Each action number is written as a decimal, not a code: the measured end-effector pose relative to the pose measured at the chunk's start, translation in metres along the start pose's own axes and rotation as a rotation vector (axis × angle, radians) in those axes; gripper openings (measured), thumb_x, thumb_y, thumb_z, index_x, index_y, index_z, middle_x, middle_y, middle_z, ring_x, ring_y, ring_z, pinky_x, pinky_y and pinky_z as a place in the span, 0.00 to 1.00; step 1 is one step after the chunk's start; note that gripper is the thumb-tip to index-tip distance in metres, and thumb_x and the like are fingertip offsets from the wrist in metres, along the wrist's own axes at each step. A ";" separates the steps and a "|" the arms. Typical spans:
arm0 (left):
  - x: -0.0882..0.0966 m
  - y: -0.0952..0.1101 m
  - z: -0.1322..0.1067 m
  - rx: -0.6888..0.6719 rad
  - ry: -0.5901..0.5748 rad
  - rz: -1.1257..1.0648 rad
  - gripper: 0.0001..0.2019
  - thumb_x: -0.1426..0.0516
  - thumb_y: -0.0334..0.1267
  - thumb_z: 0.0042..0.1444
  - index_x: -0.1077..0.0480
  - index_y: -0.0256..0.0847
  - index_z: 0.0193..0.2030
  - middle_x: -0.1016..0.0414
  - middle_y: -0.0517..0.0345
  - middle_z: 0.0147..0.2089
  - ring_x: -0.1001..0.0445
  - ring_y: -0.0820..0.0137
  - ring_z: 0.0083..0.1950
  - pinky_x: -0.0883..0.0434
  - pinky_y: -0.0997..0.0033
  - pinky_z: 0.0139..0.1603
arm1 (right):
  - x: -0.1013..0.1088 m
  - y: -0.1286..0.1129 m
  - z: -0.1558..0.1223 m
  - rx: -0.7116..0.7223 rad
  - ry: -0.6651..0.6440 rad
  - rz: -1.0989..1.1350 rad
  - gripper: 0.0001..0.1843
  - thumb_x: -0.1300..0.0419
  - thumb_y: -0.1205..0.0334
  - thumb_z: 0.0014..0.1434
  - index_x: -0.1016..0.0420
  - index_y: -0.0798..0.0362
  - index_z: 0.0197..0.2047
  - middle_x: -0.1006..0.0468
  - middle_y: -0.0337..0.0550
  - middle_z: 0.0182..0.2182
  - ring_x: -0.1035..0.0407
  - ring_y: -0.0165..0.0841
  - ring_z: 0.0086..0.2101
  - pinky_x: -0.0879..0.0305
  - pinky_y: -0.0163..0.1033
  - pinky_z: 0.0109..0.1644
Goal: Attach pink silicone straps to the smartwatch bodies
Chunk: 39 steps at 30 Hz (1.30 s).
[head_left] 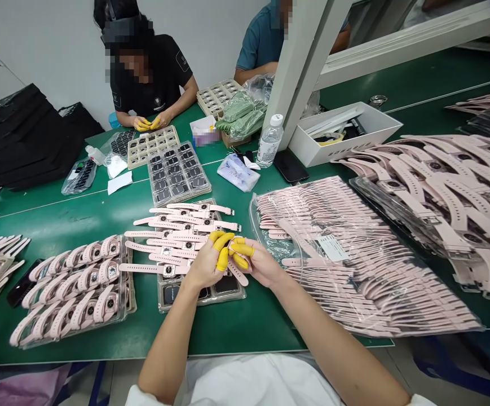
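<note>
My left hand and my right hand meet over a tray, yellow finger cots on their fingertips. Both are closed on a pink watch strap, whose end slants out below them. The fingers hide the rest, so I cannot tell whether a watch body is attached. Under and left of my hands, pink-strapped smartwatches lie in rows across the clear plastic tray. Dark square watch faces show in its front compartments. Right of my right hand is a large plastic bag of pink straps.
A tray of looped pink watches stands at left. Behind are a tray of dark watch faces, a water bottle, a phone and a white box. More pink watches are piled right. Two people sit opposite.
</note>
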<state>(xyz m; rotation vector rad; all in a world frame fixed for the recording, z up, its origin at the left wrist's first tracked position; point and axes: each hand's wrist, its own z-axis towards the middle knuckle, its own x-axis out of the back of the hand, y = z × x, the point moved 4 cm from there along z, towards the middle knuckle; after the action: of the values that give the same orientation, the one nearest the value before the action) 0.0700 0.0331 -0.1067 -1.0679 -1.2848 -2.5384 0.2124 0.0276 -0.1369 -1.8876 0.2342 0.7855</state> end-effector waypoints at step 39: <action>0.000 -0.010 0.007 0.079 -0.004 -0.082 0.23 0.51 0.45 0.76 0.38 0.46 0.73 0.33 0.42 0.66 0.30 0.57 0.68 0.29 0.50 0.68 | -0.007 -0.017 0.000 0.047 -0.063 0.110 0.19 0.28 0.51 0.55 0.33 0.51 0.30 0.35 0.30 0.15 0.51 0.23 0.15 0.58 0.30 0.16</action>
<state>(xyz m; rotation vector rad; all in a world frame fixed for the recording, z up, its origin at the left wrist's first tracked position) 0.0703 0.0446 -0.1103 -1.0258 -1.4457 -2.5212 0.2156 0.0344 -0.1202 -1.8150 0.3166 0.9045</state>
